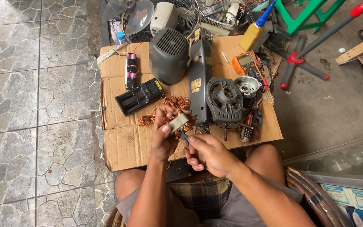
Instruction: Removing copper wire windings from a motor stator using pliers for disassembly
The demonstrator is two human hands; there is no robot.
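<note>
A person sits on a low seat over a sheet of flattened cardboard (122, 147) laid on a stone-tiled floor, seen from above by a camera on their head. The left hand (162, 138) is raised above the near edge of the cardboard, its fingers and thumb closed around a small pale rectangular metal part (179, 122). The part sticks out past the fingertips, its long axis slanting up and to the right, away from the person's body. The right hand (209, 153) sits just below and to the right of it, fingers curled shut on a thin dark tool (184, 138) whose tip points up toward the underside of the part; I cannot tell whether tip and part touch. The left hand is thus the nearer one, already gripping the part.

Loose copper wire (171, 105) lies tangled on the cardboard just beyond the hands. Farther out are a black battery charger (139, 96), a grey motor housing (169, 54), a round dark fan bracket (224, 100) and an orange multimeter (244, 63).
</note>
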